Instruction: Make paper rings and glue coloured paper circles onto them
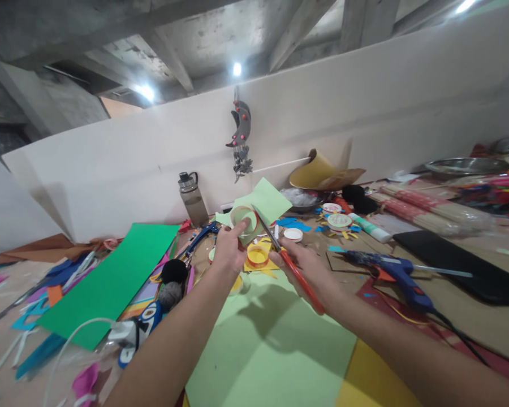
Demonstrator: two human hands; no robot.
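Raised over the table, my left hand [231, 249] pinches a piece of light green paper [266, 199] together with a round, pale-rimmed ring or lid [234, 216] lying against it. My right hand [311, 265] is closed around red-handled scissors [299, 277], whose blades reach up to the paper's edge beside the ring. How far the blades are apart I cannot make out. Below both hands lies a large light green sheet [271, 345] with their shadow on it. A yellow round lid [258, 255] sits just beyond the sheet, between my hands.
A blue glue gun [401, 274] and a black flat object [462, 265] lie to the right. On the left are a bright green sheet [114, 277], black pompom [173, 272] and white charger [125, 333]. A water bottle [194, 200] stands by the wall. A white lid [293, 234] lies ahead.
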